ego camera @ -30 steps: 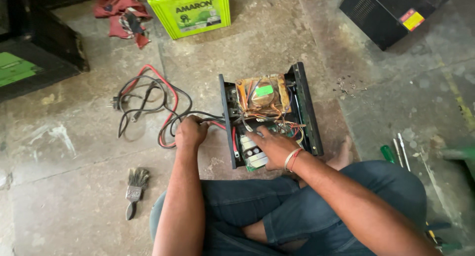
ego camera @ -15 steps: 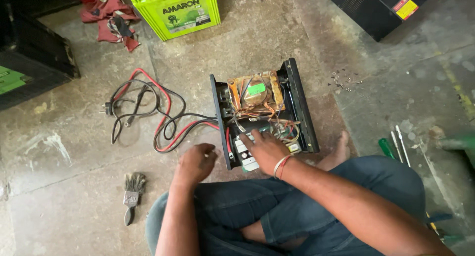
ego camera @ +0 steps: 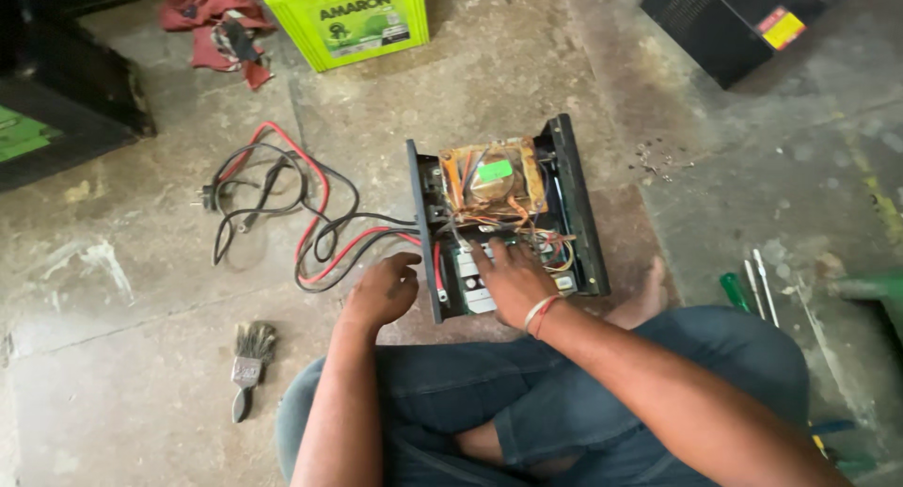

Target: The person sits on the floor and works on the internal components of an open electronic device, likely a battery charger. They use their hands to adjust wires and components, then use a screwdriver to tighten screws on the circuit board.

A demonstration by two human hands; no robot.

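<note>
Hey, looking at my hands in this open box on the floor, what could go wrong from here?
1. Your right hand lies bare on the circuit board beside the transformer; if anything holds charge, a shock is possible.
2. The cables loop loose by your left hand; a snag could tug the open case.
3. Small screws lie scattered on the floor and may get lost.
</note>
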